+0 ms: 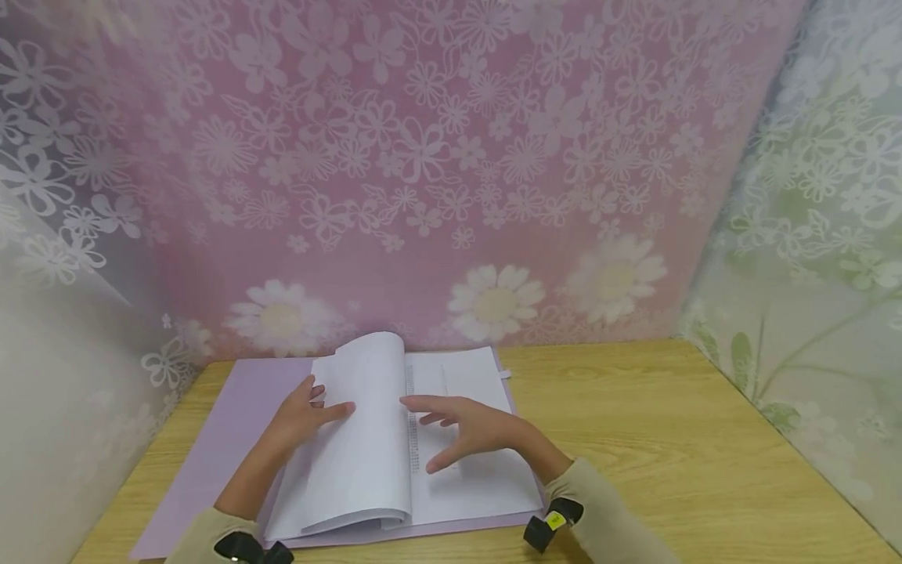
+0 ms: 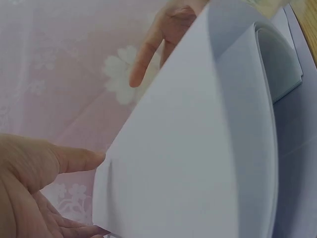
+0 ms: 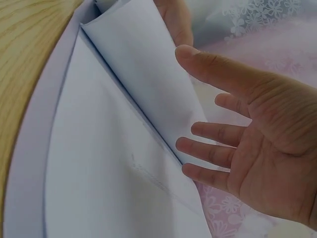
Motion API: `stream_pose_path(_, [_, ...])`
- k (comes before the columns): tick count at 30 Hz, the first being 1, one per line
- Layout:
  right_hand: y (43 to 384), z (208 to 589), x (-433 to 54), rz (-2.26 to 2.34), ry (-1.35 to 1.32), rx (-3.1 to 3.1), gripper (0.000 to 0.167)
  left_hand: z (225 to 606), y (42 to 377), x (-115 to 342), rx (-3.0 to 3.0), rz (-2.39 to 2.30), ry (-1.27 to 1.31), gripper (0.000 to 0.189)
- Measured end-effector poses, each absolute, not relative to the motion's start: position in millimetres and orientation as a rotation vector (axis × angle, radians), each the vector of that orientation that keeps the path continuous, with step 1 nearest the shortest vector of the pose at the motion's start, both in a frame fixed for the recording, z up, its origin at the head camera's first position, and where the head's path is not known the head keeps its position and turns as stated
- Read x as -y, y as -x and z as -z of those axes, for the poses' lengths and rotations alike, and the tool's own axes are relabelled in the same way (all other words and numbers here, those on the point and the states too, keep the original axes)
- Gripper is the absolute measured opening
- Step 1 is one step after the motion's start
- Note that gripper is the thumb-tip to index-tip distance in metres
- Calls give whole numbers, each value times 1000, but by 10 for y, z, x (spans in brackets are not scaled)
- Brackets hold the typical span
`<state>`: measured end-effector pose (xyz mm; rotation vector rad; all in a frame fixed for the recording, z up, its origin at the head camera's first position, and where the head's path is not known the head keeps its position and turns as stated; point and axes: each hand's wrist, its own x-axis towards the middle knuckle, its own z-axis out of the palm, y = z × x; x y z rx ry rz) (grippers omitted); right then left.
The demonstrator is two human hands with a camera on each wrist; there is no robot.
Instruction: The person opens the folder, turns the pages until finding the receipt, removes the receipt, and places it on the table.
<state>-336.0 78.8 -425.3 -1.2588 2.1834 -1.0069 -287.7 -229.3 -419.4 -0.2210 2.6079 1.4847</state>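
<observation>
A lilac folder [image 1: 218,439] lies spread on the table with white sheets of paper [image 1: 359,462] inside it. Many sheets are turned to the left and bulge in a curve near the binding. My left hand [image 1: 296,419] pinches the outer left edge of the turned sheets, thumb on the top face and fingers at the edge. Over the right-hand page [image 1: 486,489], which carries a column of small print, hovers my right hand [image 1: 479,427]. Its fingers and thumb are spread and hold nothing. In the right wrist view, the fingertips [image 3: 188,144] appear close to the curved sheets; contact cannot be told.
The wooden table [image 1: 655,454] extends to the right of the folder. Behind it stands a pink flowered backdrop [image 1: 423,258], close to the folder's top edge. Pale flowered panels flank both sides. A small white tab [image 1: 505,374] sticks out at the folder's right edge.
</observation>
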Motion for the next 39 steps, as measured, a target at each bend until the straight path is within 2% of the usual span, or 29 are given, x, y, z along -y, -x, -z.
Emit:
stream_pose_path(10, [3531, 4168, -1022, 1151, 1196, -2268, 94, 4227, 2900, 2332, -2648, -1488, 258, 111])
stream_pose_path(21, [3742, 4149, -1298, 1296, 930, -2546, 86, 4331, 2963, 2479, -2920, -1035, 105, 97])
stream_pose_path(31, [3935, 4219, -1505, 1289, 843, -2647, 84, 4439, 2983, 2514, -3025, -860, -49, 74])
stream_pose_path(39, [3978, 4343, -1553, 1263, 681, -2656, 84, 4507, 2981, 2502, -3044, -768, -94, 64])
